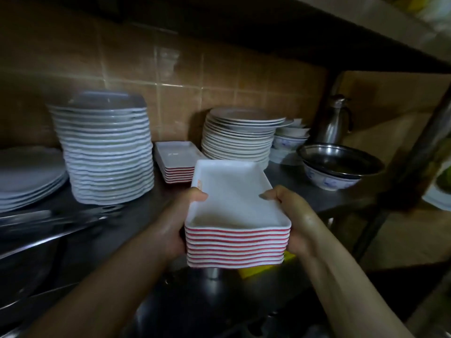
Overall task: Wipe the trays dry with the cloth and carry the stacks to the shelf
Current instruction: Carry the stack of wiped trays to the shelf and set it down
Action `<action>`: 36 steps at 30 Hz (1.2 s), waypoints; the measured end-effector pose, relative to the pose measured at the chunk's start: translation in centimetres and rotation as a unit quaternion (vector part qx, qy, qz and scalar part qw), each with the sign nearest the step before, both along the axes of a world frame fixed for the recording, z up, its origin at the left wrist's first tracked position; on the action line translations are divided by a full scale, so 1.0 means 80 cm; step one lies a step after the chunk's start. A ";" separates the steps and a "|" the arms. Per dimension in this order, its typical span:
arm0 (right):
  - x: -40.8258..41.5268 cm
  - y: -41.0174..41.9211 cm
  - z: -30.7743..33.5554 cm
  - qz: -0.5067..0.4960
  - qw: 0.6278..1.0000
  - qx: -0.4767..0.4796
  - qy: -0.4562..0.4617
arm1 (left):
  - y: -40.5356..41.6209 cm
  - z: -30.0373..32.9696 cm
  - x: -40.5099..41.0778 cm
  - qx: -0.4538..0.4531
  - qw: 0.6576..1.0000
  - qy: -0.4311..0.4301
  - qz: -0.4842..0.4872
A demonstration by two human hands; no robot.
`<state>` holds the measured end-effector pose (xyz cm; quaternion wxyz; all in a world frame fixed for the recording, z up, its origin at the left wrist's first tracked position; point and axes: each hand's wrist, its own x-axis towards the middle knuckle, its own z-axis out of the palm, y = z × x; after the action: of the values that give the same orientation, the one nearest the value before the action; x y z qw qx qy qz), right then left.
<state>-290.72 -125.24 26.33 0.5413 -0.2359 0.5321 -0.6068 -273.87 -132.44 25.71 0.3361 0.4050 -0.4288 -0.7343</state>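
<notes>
A stack of several white rectangular trays with red undersides point(234, 198) is held in the air in front of the steel shelf point(136, 211). My left hand point(175, 223) grips its left side, thumb over the rim. My right hand point(292, 215) grips the right side the same way. A shorter stack of the same trays point(175, 159) sits on the shelf just beyond, against the tiled wall. No cloth is in view.
A tall stack of white plates point(107, 154) stands left of the trays, flat plates point(26, 176) further left. Right of them: a stack of round plates point(241, 137), small bowls point(290, 137), a steel bowl point(341, 159) and a steel jug point(336, 120). An upper shelf hangs overhead.
</notes>
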 end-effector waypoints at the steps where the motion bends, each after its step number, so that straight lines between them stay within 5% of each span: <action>1: -0.005 -0.015 -0.001 0.016 1.000 -0.001 -0.005 | -0.010 0.004 -0.003 -0.006 1.000 0.006 0.015; 18: -0.021 -0.231 0.026 0.118 0.993 -0.025 0.015 | -0.159 0.038 -0.009 0.004 0.994 0.024 0.111; 36: -0.046 -0.307 0.012 0.175 0.984 -0.012 0.017 | -0.217 0.024 -0.031 0.044 0.983 -0.010 0.177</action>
<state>-294.39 -149.77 27.27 0.6269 -0.3426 0.4845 -0.5049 -276.35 -149.76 27.64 0.4385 0.4958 -0.3211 -0.6773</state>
